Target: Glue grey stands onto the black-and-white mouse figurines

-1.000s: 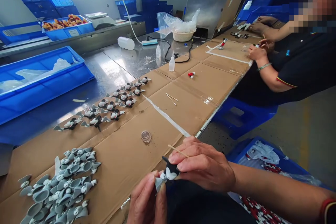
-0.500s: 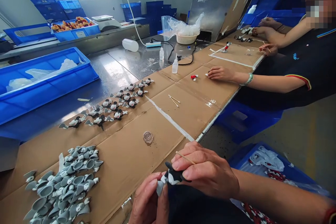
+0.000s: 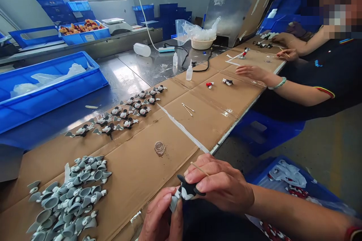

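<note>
My left hand [image 3: 161, 218] pinches the grey lower part of a small black, white and grey toy figure [image 3: 185, 191] at the table's near edge. My right hand [image 3: 222, 186] is closed on the figure's black head and also carries a thin wooden stick [image 3: 199, 168] between its fingers. A heap of grey figure parts [image 3: 68, 197] lies on the cardboard to my left. Rows of finished black-and-white figures [image 3: 124, 115] stretch away across the cardboard [image 3: 135, 165]. A small clear round dish [image 3: 160, 147] sits just beyond my hands.
A co-worker in a dark shirt sits to the right, one hand [image 3: 250, 72] flat on the cardboard near a small figure [image 3: 227, 81] and a red piece [image 3: 209, 84]. Two sticks [image 3: 186, 107], dropper bottles [image 3: 189, 72], a blue crate [image 3: 48, 86] and a basket [image 3: 201, 42] stand farther off.
The co-worker's hand has left a small figure on the cardboard and drawn back to the right. My hands stay on the toy figure with hardly any shift.
</note>
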`<state>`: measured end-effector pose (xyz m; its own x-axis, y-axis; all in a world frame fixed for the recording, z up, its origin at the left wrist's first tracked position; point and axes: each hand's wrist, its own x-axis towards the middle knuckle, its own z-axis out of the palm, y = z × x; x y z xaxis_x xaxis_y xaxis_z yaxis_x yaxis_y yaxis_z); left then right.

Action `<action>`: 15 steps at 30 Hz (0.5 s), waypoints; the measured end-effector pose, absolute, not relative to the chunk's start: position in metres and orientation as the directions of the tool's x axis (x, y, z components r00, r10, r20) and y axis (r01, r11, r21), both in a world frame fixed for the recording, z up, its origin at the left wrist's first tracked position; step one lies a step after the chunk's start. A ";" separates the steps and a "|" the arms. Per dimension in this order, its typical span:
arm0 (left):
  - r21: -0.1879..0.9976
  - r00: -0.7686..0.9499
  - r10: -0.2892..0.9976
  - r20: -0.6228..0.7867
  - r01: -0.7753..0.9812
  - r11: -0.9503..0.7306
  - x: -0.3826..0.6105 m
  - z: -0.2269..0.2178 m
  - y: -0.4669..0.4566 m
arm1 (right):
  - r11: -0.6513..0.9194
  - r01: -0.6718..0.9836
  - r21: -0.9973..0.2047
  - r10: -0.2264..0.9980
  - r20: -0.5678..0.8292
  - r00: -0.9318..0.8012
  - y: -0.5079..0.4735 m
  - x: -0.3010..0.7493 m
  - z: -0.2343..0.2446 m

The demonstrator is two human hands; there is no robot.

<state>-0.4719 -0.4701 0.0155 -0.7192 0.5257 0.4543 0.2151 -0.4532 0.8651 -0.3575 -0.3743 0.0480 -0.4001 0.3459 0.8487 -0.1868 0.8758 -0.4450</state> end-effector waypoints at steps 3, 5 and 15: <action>0.880 -0.717 0.538 0.443 0.231 -0.415 -0.472 0.018 -0.473 | 0.873 -0.192 -0.449 0.352 0.851 -0.390 -0.375 -0.358 0.049; 0.902 -0.731 0.559 0.392 0.187 -0.390 -0.470 0.020 -0.475 | 0.872 -0.173 -0.457 0.364 0.844 -0.394 -0.375 -0.357 0.049; 0.878 -0.630 0.776 -0.022 -0.383 -0.286 -0.467 0.024 -0.476 | 0.690 -0.190 -0.698 0.654 0.715 -0.248 -0.384 -0.363 0.027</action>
